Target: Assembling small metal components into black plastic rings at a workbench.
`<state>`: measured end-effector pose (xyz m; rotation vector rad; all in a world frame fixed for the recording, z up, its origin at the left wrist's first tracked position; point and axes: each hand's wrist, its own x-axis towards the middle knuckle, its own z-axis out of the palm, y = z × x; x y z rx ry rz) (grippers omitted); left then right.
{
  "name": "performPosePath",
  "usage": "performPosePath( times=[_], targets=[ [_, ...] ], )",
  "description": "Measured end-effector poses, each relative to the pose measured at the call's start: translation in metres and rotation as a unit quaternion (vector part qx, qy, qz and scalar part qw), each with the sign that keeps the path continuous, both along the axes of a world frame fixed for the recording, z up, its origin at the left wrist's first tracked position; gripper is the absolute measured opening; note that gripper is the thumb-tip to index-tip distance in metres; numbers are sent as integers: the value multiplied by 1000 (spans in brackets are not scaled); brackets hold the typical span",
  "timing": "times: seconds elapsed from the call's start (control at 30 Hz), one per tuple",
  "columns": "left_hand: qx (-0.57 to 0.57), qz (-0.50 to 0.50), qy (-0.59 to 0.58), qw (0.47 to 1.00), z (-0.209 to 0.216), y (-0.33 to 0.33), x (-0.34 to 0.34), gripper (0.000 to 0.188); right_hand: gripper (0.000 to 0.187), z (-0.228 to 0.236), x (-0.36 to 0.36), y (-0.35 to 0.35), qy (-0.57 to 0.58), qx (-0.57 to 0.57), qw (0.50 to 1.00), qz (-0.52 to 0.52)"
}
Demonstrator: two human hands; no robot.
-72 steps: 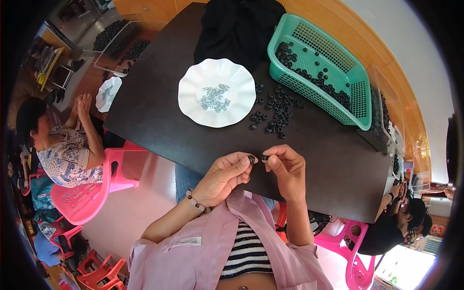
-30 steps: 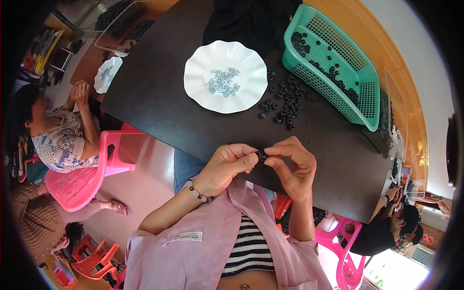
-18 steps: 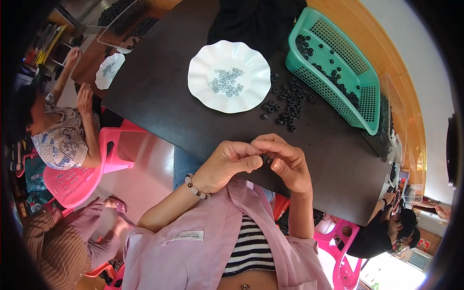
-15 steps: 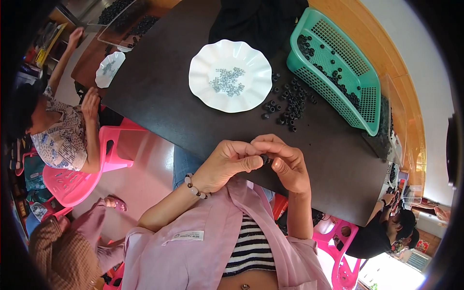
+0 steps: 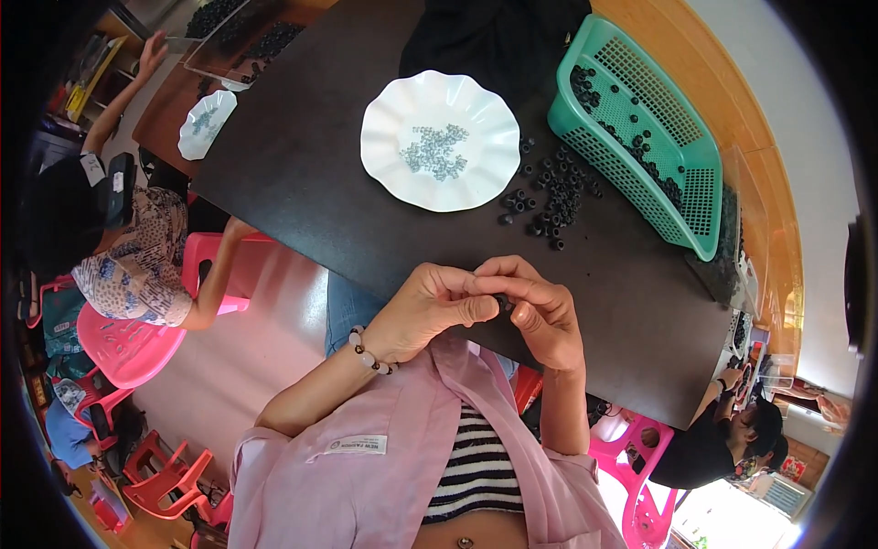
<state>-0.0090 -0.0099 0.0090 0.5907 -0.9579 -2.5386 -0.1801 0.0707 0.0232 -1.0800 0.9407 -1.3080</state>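
Note:
My left hand (image 5: pixel 437 306) and my right hand (image 5: pixel 545 316) meet over the near edge of the dark table. Both are closed, with thumbs and fingers around a small black part (image 5: pixel 501 301), mostly covered by the fingertips. Ahead of them stands a white plate with a wavy rim (image 5: pixel 389 174), holding many tiny clear pieces (image 5: pixel 435 153). Right of the plate, a loose pile of small black hollow parts (image 5: pixel 560 188) lies on the tabletop; they look like the one in my fingers.
A green plastic basket (image 5: pixel 631 183) with more black parts stands at the far right. Black cloth (image 5: pixel 494 41) lies at the back. To the left, a co-worker (image 5: pixel 137 265) sits on a pink chair near a small white dish (image 5: pixel 207 123). Another person (image 5: pixel 722 439) is at the right.
My hands keep nearly the same pose around the black part. The co-worker on the left has turned and lowered an arm. A person in pink trousers has left the lower left.

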Motion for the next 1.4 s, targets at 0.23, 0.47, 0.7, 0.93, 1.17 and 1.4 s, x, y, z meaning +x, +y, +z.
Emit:
performPosePath(
  times=[0.23,0.47,0.7,0.93,1.17,1.4],
  targets=[
    [15,8,6,1000,-17,6,3,19,42,-3,6,4,15,33,998,-42],
    [15,1,2,1000,-18,8,3,17,42,-15,7,10,15,14,998,-53],
    [-24,25,10,999,-4,16,10,15,35,-9,20,19,-54,4,997,-53],
    [-43,18,-1,999,0,21,16,16,36,-1,23,26,-41,20,997,-60],
    [-58,7,-11,998,12,22,18,15,30,-5,24,29,3,-35,997,-72],
    [-77,-9,-9,997,15,20,21,15,30,3,26,29,5,-32,997,-73]
  ],
)
